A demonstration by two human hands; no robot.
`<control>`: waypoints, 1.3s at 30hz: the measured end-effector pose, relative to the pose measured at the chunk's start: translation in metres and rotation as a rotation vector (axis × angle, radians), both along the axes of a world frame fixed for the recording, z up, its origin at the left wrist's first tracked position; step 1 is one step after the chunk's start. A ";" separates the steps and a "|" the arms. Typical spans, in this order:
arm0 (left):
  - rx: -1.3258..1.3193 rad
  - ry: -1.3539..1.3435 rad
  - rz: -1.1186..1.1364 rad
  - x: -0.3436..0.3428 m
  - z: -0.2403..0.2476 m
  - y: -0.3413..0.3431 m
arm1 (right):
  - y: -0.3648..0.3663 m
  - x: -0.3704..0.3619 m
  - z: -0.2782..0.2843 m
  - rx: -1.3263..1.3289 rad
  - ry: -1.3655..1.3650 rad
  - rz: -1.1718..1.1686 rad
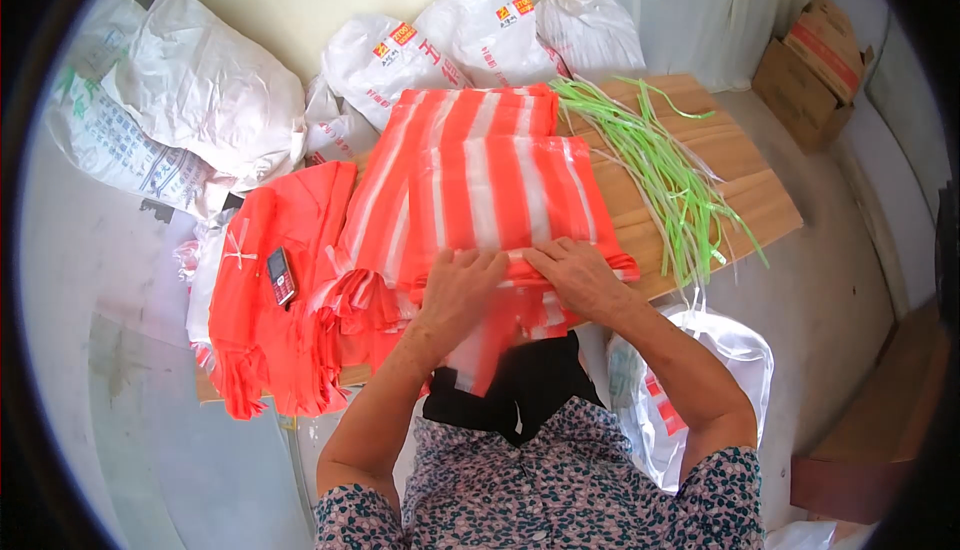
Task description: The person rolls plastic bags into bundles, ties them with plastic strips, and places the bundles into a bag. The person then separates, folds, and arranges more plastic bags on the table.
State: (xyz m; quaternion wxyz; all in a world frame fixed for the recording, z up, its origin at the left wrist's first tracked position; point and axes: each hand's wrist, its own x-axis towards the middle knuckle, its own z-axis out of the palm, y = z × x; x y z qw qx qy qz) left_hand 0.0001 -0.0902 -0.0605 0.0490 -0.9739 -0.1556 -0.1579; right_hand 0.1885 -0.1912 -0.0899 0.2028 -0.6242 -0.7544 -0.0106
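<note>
Orange-red and white striped plastic sheets (505, 195) lie stacked on the wooden table in front of me. Along the near edge of the top sheet, both hands grip a rolled or folded strip. My left hand (462, 290) has its fingers bent over this edge, and my right hand (578, 275) pinches it a little further right. Below the left hand, a blurred piece of the plastic hangs toward my lap. To the left lies a second striped pile (375, 190) with bunched near ends. The thumbs are mostly hidden.
Plain red plastic (300, 210) lies at the table's left, with a mobile phone (281, 276) on top. Bright green strips (690, 200) spread over the wooden tabletop (745, 165) at right. White sacks (220, 80) stand behind; a clear bag (735, 350) hangs near my right arm. Cardboard boxes (810, 75) sit far right.
</note>
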 end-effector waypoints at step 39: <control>-0.776 -0.957 0.532 -0.016 -0.048 0.046 | 0.050 0.028 -0.022 0.174 0.688 -0.171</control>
